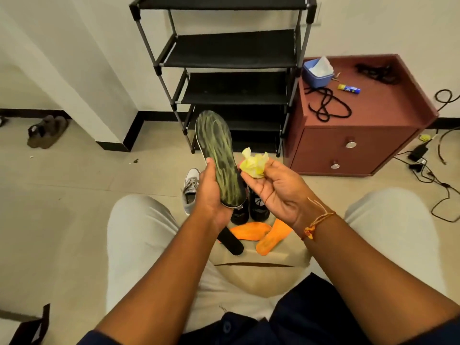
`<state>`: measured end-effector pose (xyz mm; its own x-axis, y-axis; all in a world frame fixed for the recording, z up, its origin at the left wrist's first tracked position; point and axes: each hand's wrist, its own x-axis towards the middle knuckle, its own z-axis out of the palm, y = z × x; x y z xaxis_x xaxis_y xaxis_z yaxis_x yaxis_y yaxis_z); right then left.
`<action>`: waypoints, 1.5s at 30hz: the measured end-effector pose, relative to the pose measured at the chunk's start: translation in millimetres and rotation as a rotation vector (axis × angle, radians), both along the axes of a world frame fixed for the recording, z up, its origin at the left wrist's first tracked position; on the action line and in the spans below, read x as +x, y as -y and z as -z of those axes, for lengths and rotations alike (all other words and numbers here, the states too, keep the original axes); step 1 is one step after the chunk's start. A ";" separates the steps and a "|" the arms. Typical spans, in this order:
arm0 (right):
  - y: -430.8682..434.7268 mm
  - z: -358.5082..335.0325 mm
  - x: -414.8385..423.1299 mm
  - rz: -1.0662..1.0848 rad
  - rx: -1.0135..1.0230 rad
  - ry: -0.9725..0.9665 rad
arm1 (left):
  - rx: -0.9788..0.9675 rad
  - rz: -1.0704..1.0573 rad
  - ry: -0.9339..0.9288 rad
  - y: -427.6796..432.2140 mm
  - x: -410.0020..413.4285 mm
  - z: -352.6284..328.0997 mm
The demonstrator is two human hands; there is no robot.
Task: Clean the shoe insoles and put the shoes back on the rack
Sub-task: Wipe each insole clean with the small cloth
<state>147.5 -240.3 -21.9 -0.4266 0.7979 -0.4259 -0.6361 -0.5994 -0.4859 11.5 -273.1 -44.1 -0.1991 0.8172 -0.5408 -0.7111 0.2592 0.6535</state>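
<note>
My left hand [211, 192] grips the heel end of a dark insole with yellow-green streaks [216, 150], held upright with its toe pointing toward the rack. Just to its right, my right hand [271, 188] pinches a crumpled yellow wipe [254, 163], a small gap away from the insole. On the floor between my knees lie two orange insoles [251, 231] [272, 239] and a black insole [230, 241]. A pair of black shoes [258, 207] stands behind them, partly hidden by my hands, with a grey sneaker [191, 188] to their left. The black shoe rack [234, 53] stands ahead, its shelves bare.
A red-brown cabinet [361, 135] stands right of the rack, carrying a blue tissue box [317, 72], black laces [326, 105] and a small tube [348, 88]. Cables and a charger [423, 155] trail on the floor at right. Brown sandals [47, 131] lie at far left.
</note>
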 end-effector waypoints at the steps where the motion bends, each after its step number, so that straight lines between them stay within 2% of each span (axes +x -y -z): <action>1: 3.1 0.9 0.9 0.014 0.007 0.019 | 0.004 0.030 0.007 2.0 2.6 -1.1; 5: 1.2 5.2 -2.0 0.084 0.131 0.147 | 0.030 0.117 0.027 3.5 4.0 1.5; 9: -0.4 17.1 -7.6 0.069 0.406 0.569 | 0.025 0.098 -0.003 0.4 2.7 2.6; 13: -3.8 28.4 -9.8 0.165 0.596 0.770 | 0.085 0.121 -0.032 -0.4 6.5 7.4; 18: -8.7 34.4 -2.2 0.115 0.650 0.796 | 0.132 0.176 -0.152 3.6 10.0 10.8; 23: -11.7 30.9 -2.5 -0.058 0.492 0.606 | 0.121 0.120 -0.254 0.4 10.3 9.1; 26: -13.5 30.3 0.7 -0.175 0.550 0.616 | 0.128 0.080 -0.293 1.2 9.1 5.7; 28: -15.1 29.8 3.3 -0.169 0.597 0.679 | 0.124 0.067 -0.310 1.3 10.3 4.0; 30: -16.5 29.1 4.8 -0.093 0.688 0.833 | 0.109 0.055 -0.293 0.7 11.9 2.4; 33: -13.9 27.1 5.2 0.047 0.882 1.076 | 0.058 0.057 -0.160 -0.6 11.2 -2.0; 36: -10.0 28.7 2.4 0.141 1.180 1.267 | 0.069 0.044 -0.041 -2.9 8.8 2.2; 38: -9.2 32.8 -2.3 0.061 1.330 1.353 | 0.070 0.041 -0.004 -4.4 9.1 7.2; 42: -10.2 41.5 -12.6 -0.237 1.448 1.467 | 0.047 0.050 0.023 -8.2 4.0 13.9; 45: -7.7 41.1 -13.0 -0.264 1.516 1.365 | 0.025 0.053 0.047 -11.5 -1.7 16.1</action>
